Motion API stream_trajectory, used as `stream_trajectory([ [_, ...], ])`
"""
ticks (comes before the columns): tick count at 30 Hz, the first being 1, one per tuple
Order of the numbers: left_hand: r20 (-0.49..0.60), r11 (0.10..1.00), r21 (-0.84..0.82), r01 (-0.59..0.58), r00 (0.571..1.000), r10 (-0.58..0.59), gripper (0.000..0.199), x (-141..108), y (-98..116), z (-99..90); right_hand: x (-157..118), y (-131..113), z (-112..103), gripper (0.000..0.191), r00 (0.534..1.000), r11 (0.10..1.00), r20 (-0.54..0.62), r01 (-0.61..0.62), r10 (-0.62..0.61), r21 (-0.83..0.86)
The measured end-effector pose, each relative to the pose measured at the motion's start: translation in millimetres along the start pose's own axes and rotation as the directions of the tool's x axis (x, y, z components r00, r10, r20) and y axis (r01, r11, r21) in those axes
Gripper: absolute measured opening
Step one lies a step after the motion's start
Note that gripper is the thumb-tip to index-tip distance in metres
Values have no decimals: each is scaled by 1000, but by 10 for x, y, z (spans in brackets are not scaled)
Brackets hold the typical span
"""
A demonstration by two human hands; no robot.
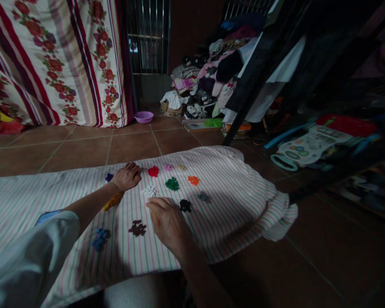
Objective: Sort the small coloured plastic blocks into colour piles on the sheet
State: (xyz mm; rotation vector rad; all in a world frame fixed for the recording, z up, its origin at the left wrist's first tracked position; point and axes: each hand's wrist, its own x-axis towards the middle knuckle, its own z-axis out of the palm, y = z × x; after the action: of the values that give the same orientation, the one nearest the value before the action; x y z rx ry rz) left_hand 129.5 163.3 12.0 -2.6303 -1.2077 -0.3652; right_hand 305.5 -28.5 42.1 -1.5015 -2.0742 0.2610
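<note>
Small plastic pieces lie sorted by colour in little piles on a striped cloth (pixel 231 214). My right hand (pixel 167 220) is at the near edge of the white pile (pixel 150 191), fingers curled together; what they hold, if anything, is hidden. My left hand (pixel 127 176) rests on the cloth left of the red pile (pixel 153 171), its fingers bent inward and their tips out of sight. Beneath my left forearm is a yellow pile (pixel 111 202). Around my right hand are brown (pixel 137 228), black (pixel 185 205) and green (pixel 172 184) piles.
Further piles are blue (pixel 100 238), dark blue (pixel 109 177), orange (pixel 193 180), grey (pixel 204 196), pink (pixel 168 167) and beige (pixel 181 167). A dark slanted post (pixel 240 117) stands beyond the cloth. A purple basin (pixel 144 116) and heaped clothes (pixel 211 77) lie behind.
</note>
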Motion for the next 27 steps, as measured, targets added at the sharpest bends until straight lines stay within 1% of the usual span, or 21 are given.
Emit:
stream_trajectory([
  [5,31,999,-11,-43,999,43,32,30,-8,-59,2,-30,-6,26,1000,1000,-5,3,-3,-16],
  [9,37,999,-3,-46,998,46,36,61,8,-48,9,-42,-17,26,1000,1000,-5,1,-1,-18],
  [13,26,999,-2,-37,999,37,36,48,8,-36,8,-18,-11,26,1000,999,-6,6,-6,-35],
  [18,12,1000,-1,-26,1000,26,37,35,26,-43,9,-7,-9,26,1000,1000,-16,10,-10,-4],
  [23,-2,999,-12,-33,999,33,33,57,38,-9,16,-21,-11,26,1000,1000,-9,-5,5,10],
  [27,-12,999,-24,-29,1000,29,30,67,27,27,22,-14,6,27,1000,1000,-3,6,-6,-15],
])
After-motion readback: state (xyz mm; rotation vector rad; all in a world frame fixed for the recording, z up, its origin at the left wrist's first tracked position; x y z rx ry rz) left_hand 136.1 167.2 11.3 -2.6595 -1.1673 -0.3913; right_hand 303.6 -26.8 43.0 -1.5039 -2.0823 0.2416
